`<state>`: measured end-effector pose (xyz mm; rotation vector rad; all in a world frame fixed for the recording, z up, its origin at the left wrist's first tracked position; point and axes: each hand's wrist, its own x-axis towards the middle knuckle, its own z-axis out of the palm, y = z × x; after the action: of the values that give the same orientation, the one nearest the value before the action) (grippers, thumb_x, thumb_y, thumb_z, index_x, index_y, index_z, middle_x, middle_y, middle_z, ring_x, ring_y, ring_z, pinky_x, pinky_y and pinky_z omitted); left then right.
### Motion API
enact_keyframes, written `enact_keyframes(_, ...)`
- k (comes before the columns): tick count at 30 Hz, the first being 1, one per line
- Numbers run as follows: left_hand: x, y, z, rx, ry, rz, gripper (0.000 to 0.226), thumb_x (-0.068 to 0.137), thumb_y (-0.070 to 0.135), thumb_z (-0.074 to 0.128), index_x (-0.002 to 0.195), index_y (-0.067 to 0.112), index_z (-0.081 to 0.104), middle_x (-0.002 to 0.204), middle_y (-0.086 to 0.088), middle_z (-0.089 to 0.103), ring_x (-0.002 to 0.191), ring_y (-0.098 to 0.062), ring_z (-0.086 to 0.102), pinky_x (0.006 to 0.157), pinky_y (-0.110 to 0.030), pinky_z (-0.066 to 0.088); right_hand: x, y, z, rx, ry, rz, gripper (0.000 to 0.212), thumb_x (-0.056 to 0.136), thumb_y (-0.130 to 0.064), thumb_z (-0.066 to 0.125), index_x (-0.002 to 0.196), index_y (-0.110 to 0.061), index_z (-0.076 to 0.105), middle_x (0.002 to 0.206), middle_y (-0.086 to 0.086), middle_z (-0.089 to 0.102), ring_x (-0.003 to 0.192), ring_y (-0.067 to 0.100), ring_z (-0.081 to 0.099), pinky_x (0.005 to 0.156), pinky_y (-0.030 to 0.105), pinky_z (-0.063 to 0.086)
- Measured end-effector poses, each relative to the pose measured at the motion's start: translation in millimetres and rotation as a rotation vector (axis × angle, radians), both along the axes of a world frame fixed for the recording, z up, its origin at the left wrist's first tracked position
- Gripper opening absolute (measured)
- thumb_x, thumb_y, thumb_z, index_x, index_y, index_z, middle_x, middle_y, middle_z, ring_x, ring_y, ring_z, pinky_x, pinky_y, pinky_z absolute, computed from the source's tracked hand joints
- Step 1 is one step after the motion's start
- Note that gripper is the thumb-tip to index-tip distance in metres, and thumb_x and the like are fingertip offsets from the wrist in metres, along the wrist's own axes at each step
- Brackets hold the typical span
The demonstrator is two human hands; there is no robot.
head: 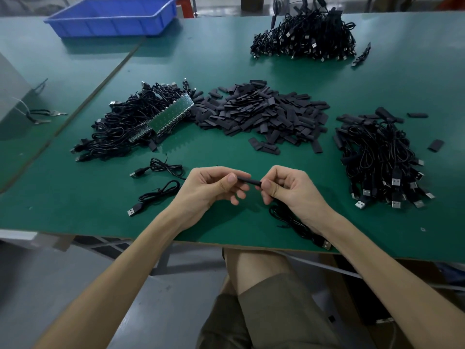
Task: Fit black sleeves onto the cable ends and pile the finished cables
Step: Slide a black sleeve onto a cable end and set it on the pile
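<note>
both hands pinch one short black rubber sleeve (247,180) at six o'clock: left hand (208,187) its left end, right hand (289,188) its right; loose grips could let it slide off the thin black cable (297,222)

At the near edge of the green table (226,64), the left hand (208,187) and right hand (286,190) face a sleeve heap (264,114) walling off 12 o'clock. The left cable pile (120,132) crowds 10 o'clock, the right cable pile (377,157) 3 o'clock, and two loose cables (163,168) lie near at 9 o'clock. Bare tabletop runs between hands and heap, widening beyond toward the far cable pile (307,39) at 1 o'clock and blue bin (113,18) at 11 o'clock.
</note>
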<state>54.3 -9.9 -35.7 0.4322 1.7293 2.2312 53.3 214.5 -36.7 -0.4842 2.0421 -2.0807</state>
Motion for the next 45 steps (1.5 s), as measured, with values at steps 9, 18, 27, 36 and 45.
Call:
enact_keyframes(9,2,6,1,-0.089,0.041,0.103,0.030,0.102,0.015,0.054,0.117,-0.007,0.068,0.096,-0.019,0.071,0.084,-0.026,0.066,0.075,-0.030,0.056,0,-1,1,0.005,0.000,-0.030,0.018,0.088,-0.032,0.072,0.083,-0.015,0.067,0.069,0.004,0.072,0.089,0.044,0.067,0.088,0.035,0.055)
enact_keyframes(18,16,55,13,-0.635,0.231,0.117,0.008,0.098,0.019,0.067,0.098,0.014,0.074,0.073,-0.003,0.074,0.050,-0.007,0.061,0.051,-0.025,0.051,0,5,3,-0.324,-0.124,-0.258,0.017,0.089,-0.028,0.068,0.085,-0.011,0.065,0.071,0.001,0.066,0.077,0.011,0.063,0.083,0.022,0.054)
enact_keyframes(27,5,102,24,-0.599,0.099,0.156,0.015,0.098,0.016,0.065,0.088,0.004,0.065,0.072,-0.007,0.072,0.055,-0.028,0.070,0.054,-0.038,0.059,-3,9,6,-0.423,-0.240,-0.366,0.022,0.093,-0.033,0.065,0.091,-0.011,0.065,0.081,0.001,0.068,0.076,0.019,0.065,0.054,0.029,0.055)
enact_keyframes(36,-47,148,105,-0.368,0.128,-0.088,0.014,0.098,0.011,0.066,0.101,-0.002,0.069,0.082,-0.021,0.074,0.068,-0.023,0.073,0.062,-0.027,0.060,-9,3,16,-0.544,-0.326,-0.422,0.027,0.111,-0.014,0.044,0.096,-0.006,0.066,0.071,-0.001,0.070,0.067,0.013,0.061,0.066,0.026,0.053)
enact_keyframes(45,-87,247,80,-0.426,-0.019,-0.089,0.015,0.090,0.007,0.076,0.086,-0.006,0.068,0.076,-0.020,0.073,0.072,-0.030,0.075,0.068,-0.033,0.064,-4,10,14,-0.422,-0.328,-0.338,0.011,0.102,-0.010,0.058,0.112,-0.005,0.061,0.098,0.019,0.054,0.089,0.026,0.051,0.083,0.033,0.047)
